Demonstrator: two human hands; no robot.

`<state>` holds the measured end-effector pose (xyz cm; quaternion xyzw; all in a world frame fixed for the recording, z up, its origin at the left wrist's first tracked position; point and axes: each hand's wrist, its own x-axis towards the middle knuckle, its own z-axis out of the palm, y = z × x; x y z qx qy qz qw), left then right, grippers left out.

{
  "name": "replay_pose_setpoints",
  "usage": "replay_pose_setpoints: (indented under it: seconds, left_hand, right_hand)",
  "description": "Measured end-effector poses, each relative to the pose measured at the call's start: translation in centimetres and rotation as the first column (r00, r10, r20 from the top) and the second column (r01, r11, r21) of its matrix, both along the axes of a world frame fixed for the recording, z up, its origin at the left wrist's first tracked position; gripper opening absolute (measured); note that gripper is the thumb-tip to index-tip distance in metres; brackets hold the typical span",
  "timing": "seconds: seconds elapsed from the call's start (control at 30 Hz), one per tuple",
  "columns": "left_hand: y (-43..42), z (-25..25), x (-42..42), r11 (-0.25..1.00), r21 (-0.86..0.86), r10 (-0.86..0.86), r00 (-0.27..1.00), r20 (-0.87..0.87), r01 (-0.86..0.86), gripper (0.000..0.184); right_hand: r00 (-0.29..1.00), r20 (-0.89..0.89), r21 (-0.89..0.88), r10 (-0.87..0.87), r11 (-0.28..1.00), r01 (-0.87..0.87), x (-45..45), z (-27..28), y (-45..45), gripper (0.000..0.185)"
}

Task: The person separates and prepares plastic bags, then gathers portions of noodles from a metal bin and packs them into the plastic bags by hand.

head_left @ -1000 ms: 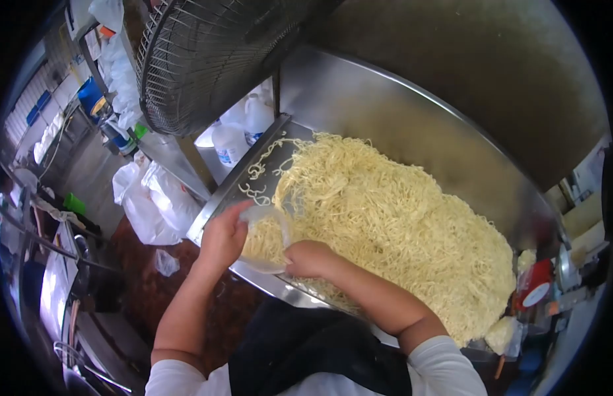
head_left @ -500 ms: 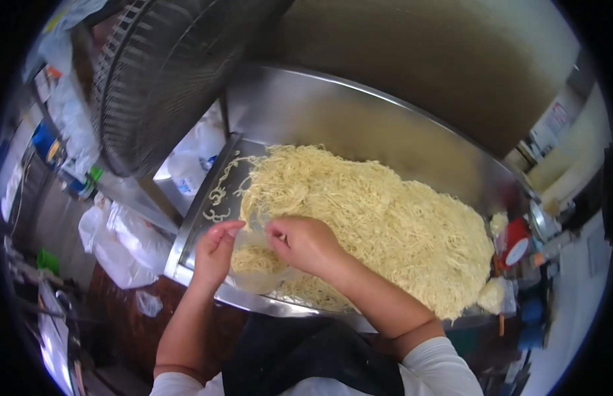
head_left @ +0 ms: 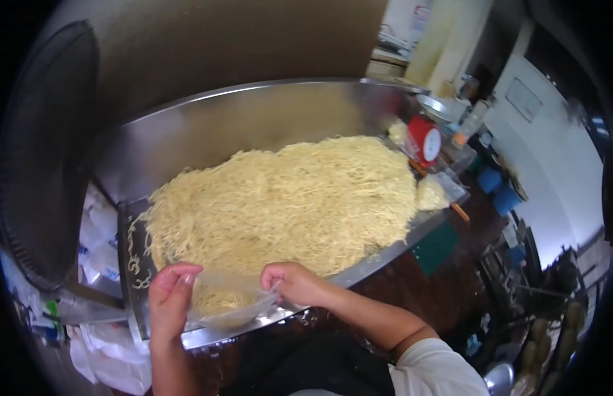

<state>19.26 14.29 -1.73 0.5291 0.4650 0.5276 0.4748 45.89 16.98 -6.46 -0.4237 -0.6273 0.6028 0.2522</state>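
Note:
Between my two hands a clear plastic bag is held by its mouth, with some noodles inside. My left hand pinches the bag's left edge between thumb and fingers. On the other side my right hand is closed on the bag's right edge, its fingers curled. The bag hangs at the front rim of a steel table. Behind it a large heap of pale yellow noodles covers most of the steel table. A few stray strands lie at the table's left end.
A red dial scale with a metal pan stands at the table's right end. Near it lies a filled plastic bag. A large black fan looms at the left, above white plastic bags. Blue containers stand at the far right.
My view has swung to the right, bringing the scale nearer the middle. My hands have spread apart, and the bag's mouth is now stretched between them.

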Motion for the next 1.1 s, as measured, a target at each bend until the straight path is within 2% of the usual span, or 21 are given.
replay_pose_setpoints:
  seconds: [0.03,0.07,0.1,0.13,0.17,0.23,0.27,0.3,0.37,0.4,0.5,0.57,0.63,0.7,0.73,0.8,0.83,0.9,0.97,1.03,1.1]
  left_hand:
    - [0.0,-0.1,1.3,0.99,0.136,-0.005,0.991,-0.136,0.024,0.023]
    - [-0.4,0.7,2.6,0.989,0.145,-0.022,0.99,-0.137,0.042,0.023]
    - [-1.4,2.4,3.8,0.988,0.007,-0.136,0.891,-0.433,0.154,0.027]
    - [-2.1,3.3,5.3,0.965,-0.156,-0.261,0.692,-0.673,0.213,0.032]
    - [-2.2,2.6,7.4,0.962,-0.153,-0.269,0.681,-0.682,0.226,0.032]
    - [-1.9,-0.9,11.8,0.967,-0.176,-0.241,0.441,-0.864,0.183,0.037]
    - [-1.5,-4.6,13.3,0.957,-0.172,-0.282,0.603,-0.747,0.234,0.03]
    - [-1.6,-5.2,16.6,0.95,-0.169,-0.297,0.592,-0.75,0.262,0.03]
    - [-2.4,-5.8,23.3,0.85,-0.417,-0.416,0.895,-0.158,0.322,0.025]
    - [-2.6,-6.3,26.1,0.86,-0.362,-0.421,0.9,-0.109,0.358,0.022]
    - [-2.0,-5.0,32.0,0.832,-0.316,-0.481,0.877,0.001,0.457,0.025]
    - [-1.0,-4.1,35.1,0.833,-0.277,-0.492,0.87,0.025,0.479,0.016]
    - [0.0,-2.2,38.1,0.869,-0.061,-0.489,0.871,0.054,0.492,0.015]
    - [0.8,0.9,41.0,0.862,0.02,-0.507,0.862,-0.02,0.507,0.019]
    - [1.4,1.9,42.2,0.848,0.157,-0.502,0.862,-0.071,0.507,0.018]
    - [3.3,4.0,44.3,0.784,0.361,-0.459,0.863,-0.211,0.505,0.016]
    - [4.4,4.7,45.4,0.788,0.367,-0.452,0.869,-0.201,0.494,0.016]
    - [6.8,5.7,47.6,0.655,0.562,-0.5,0.847,-0.179,0.505,0.016]
    - [9.4,6.4,50.6,0.679,0.568,-0.506,0.857,-0.099,0.466,0.015]
    - [11.8,6.9,54.1,0.75,0.56,-0.49,0.864,0.115,0.351,0.018]
    - [14.7,8.4,57.9,0.708,0.615,-0.528,0.838,0.133,0.348,0.018]
  right_hand:
    - [0.999,-0.051,-0.003,0.004,1.0,-0.004,1.6,1.4,-1.3,0.02]
    - [0.995,-0.103,-0.007,0.015,1.0,-0.015,3.4,2.6,-2.6,0.017]
    - [0.994,-0.105,0.0,0.001,1.0,-0.001,5.4,3.7,-3.9,0.017]
    - [0.991,-0.133,0.073,0.011,0.997,-0.001,7.6,4.7,-5.2,0.017]
    - [0.986,-0.162,0.144,0.022,0.99,0.002,9.9,5.4,-6.4,0.016]
    - [0.978,-0.207,0.211,0.005,0.977,0.04,14.5,5.7,-8.5,0.016]
    - [0.969,-0.246,0.209,-0.017,0.975,0.07,16.8,5.9,-9.6,0.016]
    - [0.959,-0.28,0.205,-0.048,0.973,0.109,19.4,5.8,-10.6,0.016]
    - [0.946,-0.306,0.186,-0.106,0.968,0.169,24.3,5.1,-12.4,0.014]
    - [0.925,-0.336,0.152,-0.176,0.959,0.238,26.5,4.8,-13.1,0.014]
    - [0.888,-0.365,0.089,-0.279,0.939,0.331,32.8,5.0,-14.7,0.013]
    - [0.82,-0.437,-0.016,-0.37,0.915,0.404,36.4,5.5,-15.4,0.016]
    - [0.803,-0.447,0.004,-0.394,0.897,0.442,39.4,5.3,-15.3,0.015]
    - [0.745,-0.469,-0.075,-0.474,0.862,0.501,42.4,5.2,-14.6,0.012]
    - [0.766,-0.48,-0.07,-0.428,0.889,0.453,44.1,4.7,-14.0,0.013]
    - [0.772,-0.495,-0.064,-0.399,0.903,0.426,46.9,5.0,-12.3,0.012]
    - [0.774,-0.512,-0.06,-0.373,0.914,0.401,48.2,5.4,-11.4,0.011]
    - [0.799,-0.465,-0.034,-0.382,0.909,0.415,50.5,7.3,-9.5,0.008]
    - [0.834,-0.424,0.116,-0.353,0.892,0.436,53.1,9.4,-7.3,0.005]
    - [0.799,-0.413,0.046,-0.438,0.866,0.499,55.7,12.2,-5.7,0.005]
    - [0.843,-0.396,0.195,-0.364,0.864,0.464,59.3,13.9,-3.7,0.009]
